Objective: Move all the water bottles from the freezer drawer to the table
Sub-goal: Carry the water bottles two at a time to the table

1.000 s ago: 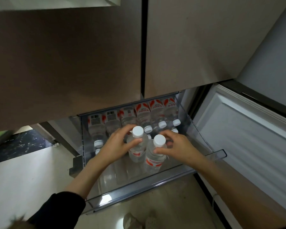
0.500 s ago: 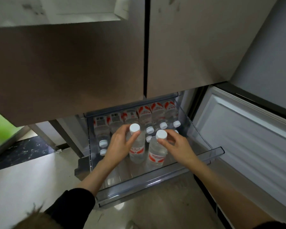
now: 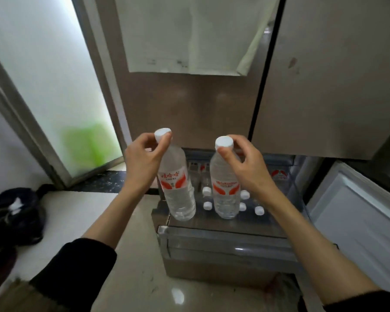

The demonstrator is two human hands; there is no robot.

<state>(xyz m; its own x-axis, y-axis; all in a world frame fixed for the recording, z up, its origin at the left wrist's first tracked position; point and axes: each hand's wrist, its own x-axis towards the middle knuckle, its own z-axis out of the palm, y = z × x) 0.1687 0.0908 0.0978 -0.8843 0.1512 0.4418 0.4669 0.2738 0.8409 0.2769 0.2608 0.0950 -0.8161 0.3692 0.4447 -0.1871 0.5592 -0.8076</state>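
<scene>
My left hand (image 3: 142, 161) pinches the white cap of a clear water bottle (image 3: 178, 190) with a red label, which hangs tilted above the drawer's left front corner. My right hand (image 3: 245, 163) pinches the cap of a second water bottle (image 3: 224, 190), held upright in the air over the open freezer drawer (image 3: 223, 239). Several more bottles lie in the drawer behind them, showing white caps (image 3: 207, 205) and red labels. No table is in view.
Closed fridge doors (image 3: 324, 86) rise above the drawer, with a white sheet (image 3: 185, 34) stuck on the left one. An open white freezer door (image 3: 358, 217) stands at the right. A dark bag (image 3: 14, 212) lies on the floor at left, below a frosted glass door (image 3: 43, 86).
Both hands have lifted their bottles up out of the drawer by the caps. The view has risen and drawn back, so the glass door at left now shows.
</scene>
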